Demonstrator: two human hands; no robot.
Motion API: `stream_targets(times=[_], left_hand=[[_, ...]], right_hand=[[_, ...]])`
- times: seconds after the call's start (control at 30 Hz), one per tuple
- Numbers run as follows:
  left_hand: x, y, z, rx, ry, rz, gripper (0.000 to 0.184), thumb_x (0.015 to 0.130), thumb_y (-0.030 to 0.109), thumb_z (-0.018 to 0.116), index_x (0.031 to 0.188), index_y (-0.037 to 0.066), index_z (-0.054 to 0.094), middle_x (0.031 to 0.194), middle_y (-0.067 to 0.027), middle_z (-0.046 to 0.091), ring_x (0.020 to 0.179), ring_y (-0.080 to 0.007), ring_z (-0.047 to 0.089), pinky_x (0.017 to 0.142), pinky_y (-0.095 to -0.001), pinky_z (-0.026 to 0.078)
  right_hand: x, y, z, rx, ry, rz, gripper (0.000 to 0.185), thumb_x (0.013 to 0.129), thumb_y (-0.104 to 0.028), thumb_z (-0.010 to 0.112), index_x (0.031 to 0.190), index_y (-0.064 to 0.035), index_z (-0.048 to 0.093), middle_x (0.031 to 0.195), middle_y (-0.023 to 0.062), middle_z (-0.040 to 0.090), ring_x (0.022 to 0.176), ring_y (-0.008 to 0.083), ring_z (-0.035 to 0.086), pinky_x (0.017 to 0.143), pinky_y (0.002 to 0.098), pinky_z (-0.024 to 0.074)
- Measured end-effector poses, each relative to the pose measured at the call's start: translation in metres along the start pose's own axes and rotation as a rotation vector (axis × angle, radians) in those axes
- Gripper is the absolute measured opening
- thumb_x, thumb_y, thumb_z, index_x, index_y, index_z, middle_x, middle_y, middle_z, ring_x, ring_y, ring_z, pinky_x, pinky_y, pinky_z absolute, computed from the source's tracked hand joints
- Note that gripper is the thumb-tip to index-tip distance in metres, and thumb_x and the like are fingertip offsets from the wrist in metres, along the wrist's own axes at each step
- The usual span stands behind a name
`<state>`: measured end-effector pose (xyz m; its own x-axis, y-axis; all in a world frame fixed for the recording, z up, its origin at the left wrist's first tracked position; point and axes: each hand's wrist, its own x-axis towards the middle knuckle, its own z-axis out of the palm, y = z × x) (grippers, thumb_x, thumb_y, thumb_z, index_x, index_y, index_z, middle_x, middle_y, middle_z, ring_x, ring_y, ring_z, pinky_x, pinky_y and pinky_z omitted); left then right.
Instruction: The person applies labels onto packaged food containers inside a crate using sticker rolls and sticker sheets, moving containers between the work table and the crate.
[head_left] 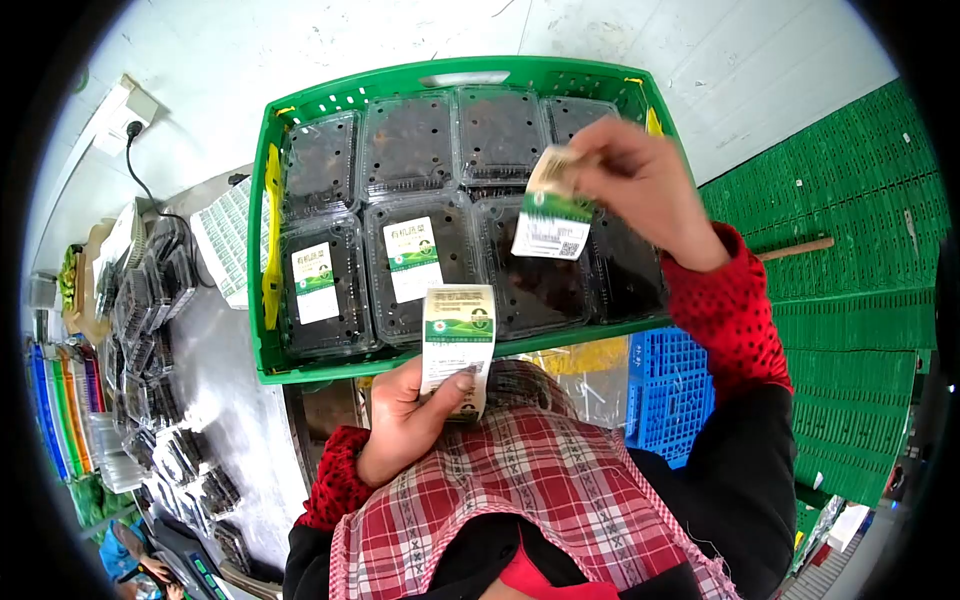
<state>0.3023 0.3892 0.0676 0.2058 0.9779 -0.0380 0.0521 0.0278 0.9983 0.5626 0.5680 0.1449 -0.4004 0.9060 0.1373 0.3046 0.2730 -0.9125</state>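
My left hand (pixel 408 412) grips a strip of printed labels (pixel 459 340), thumb across its lower end, in front of the green crate (pixel 330 372). Pinched in the fingers of my right hand (pixel 640 180) is a single green-and-white label (pixel 553 215), hanging over the front row of boxes. Clear plastic boxes (pixel 408 150) with dark contents fill the crate in two rows. Two front boxes carry labels on their lids: one stuck label (pixel 316 283) at the left and another label (pixel 412 258) beside it. The box under my right hand's label is partly covered.
Stacked green crates (pixel 840 290) stand at the right, and a blue crate (pixel 668 385) is below. On the metal table (pixel 250 430) at the left lie several clear boxes (pixel 150 320) and a sheet of labels (pixel 225 240). Part of another person (pixel 125 550) shows at the lower left.
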Motion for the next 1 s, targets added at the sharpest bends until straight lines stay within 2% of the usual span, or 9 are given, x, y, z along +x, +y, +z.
stream_targets(times=[0.17, 0.27, 0.4, 0.6, 0.7, 0.77, 0.83, 0.9, 1.0], left_hand=[[0.011, 0.007, -0.003, 0.168, 0.035, 0.195, 0.023, 0.095, 0.004, 0.06, 0.116, -0.003, 0.062, 0.097, -0.0109, 0.066, 0.084, -0.0147, 0.062, 0.072, -0.0269, 0.049], [0.014, 0.014, -0.006, 0.221, -0.003, 0.168, 0.024, 0.094, 0.004, 0.061, 0.116, -0.004, 0.061, 0.102, -0.0159, 0.065, 0.088, -0.0211, 0.064, 0.075, -0.0291, 0.049], [0.023, 0.013, 0.0, 0.267, -0.009, 0.171, 0.024, 0.091, 0.002, 0.062, 0.115, -0.003, 0.062, 0.101, -0.0164, 0.065, 0.084, -0.0247, 0.065, 0.074, -0.0299, 0.05], [0.043, 0.024, 0.013, 0.469, 0.077, 0.448, 0.03, 0.079, -0.003, 0.072, 0.108, 0.002, 0.069, 0.127, -0.0202, 0.054, 0.109, -0.0324, 0.06, 0.086, -0.0353, 0.051], [0.039, 0.018, 0.011, 0.265, -0.036, 0.248, 0.025, 0.082, -0.002, 0.072, 0.106, 0.004, 0.07, 0.1, -0.0136, 0.067, 0.084, -0.0232, 0.068, 0.075, -0.0323, 0.054], [0.044, 0.009, 0.026, 0.264, 0.01, 0.214, 0.019, 0.083, 0.002, 0.073, 0.102, 0.003, 0.07, 0.082, -0.0077, 0.068, 0.069, -0.0172, 0.066, 0.065, -0.0295, 0.052], [0.049, -0.003, 0.046, 0.186, 0.002, 0.242, 0.016, 0.084, 0.004, 0.072, 0.1, 0.002, 0.07, 0.078, -0.0078, 0.067, 0.065, -0.0159, 0.064, 0.061, -0.0288, 0.05], [0.047, -0.007, 0.046, 0.208, -0.072, 0.183, 0.017, 0.084, 0.006, 0.073, 0.101, 0.001, 0.069, 0.077, -0.0092, 0.067, 0.064, -0.0167, 0.064, 0.059, -0.0292, 0.049], [0.05, -0.001, 0.047, 0.161, -0.066, 0.155, 0.019, 0.086, 0.004, 0.069, 0.104, 0.0, 0.067, 0.082, -0.0121, 0.066, 0.067, -0.0213, 0.063, 0.059, -0.0295, 0.048]], right_hand=[[-0.01, 0.088, 0.032, -0.469, -0.349, 0.024, 0.039, 0.073, -0.012, 0.083, 0.105, -0.0048, 0.063, 0.093, 0.0013, 0.065, 0.081, 0.0114, 0.061, 0.069, 0.0271, 0.0503], [-0.021, 0.074, 0.039, -0.822, -0.092, -0.176, 0.051, 0.071, -0.032, 0.085, 0.112, -0.0071, 0.064, 0.096, 0.008, 0.066, 0.084, 0.0162, 0.062, 0.067, 0.0322, 0.0494], [-0.031, 0.027, 0.044, 0.13, -0.342, 0.04, 0.051, 0.074, -0.01, 0.082, 0.12, -0.0043, 0.062, 0.107, 0.0031, 0.063, 0.085, 0.0107, 0.059, 0.071, 0.0256, 0.0491], [-0.063, 0.013, 0.07, 0.098, -0.259, -0.127, 0.024, 0.081, -0.008, 0.075, 0.103, -0.0041, 0.067, 0.082, 0.007, 0.066, 0.068, 0.0143, 0.063, 0.06, 0.0276, 0.0494], [-0.076, 0.011, 0.067, -0.059, -0.106, -0.307, 0.022, 0.077, -0.008, 0.076, 0.098, -0.0091, 0.069, 0.079, 0.0082, 0.064, 0.065, 0.0265, 0.065, 0.054, 0.0336, 0.0499], [-0.076, 0.009, 0.056, -0.19, -0.003, -0.482, 0.025, 0.077, -0.005, 0.075, 0.1, -0.0099, 0.068, 0.077, 0.0068, 0.065, 0.065, 0.0228, 0.066, 0.053, 0.0329, 0.0498], [-0.063, -0.003, 0.015, -0.185, 0.133, -0.446, 0.022, 0.08, -0.002, 0.074, 0.1, -0.0074, 0.068, 0.076, 0.0028, 0.066, 0.067, 0.0137, 0.066, 0.055, 0.0297, 0.0505], [-0.053, -0.031, -0.029, 0.08, 0.445, -0.062, 0.018, 0.084, -0.002, 0.072, 0.1, -0.0039, 0.067, 0.078, -0.0006, 0.066, 0.07, 0.0064, 0.063, 0.058, 0.0261, 0.0506], [-0.057, 0.03, -0.077, 0.056, 0.129, 0.222, 0.023, 0.082, -0.004, 0.075, 0.101, -0.0027, 0.062, 0.077, 0.0001, 0.064, 0.068, 0.0059, 0.058, 0.061, 0.0225, 0.047]])
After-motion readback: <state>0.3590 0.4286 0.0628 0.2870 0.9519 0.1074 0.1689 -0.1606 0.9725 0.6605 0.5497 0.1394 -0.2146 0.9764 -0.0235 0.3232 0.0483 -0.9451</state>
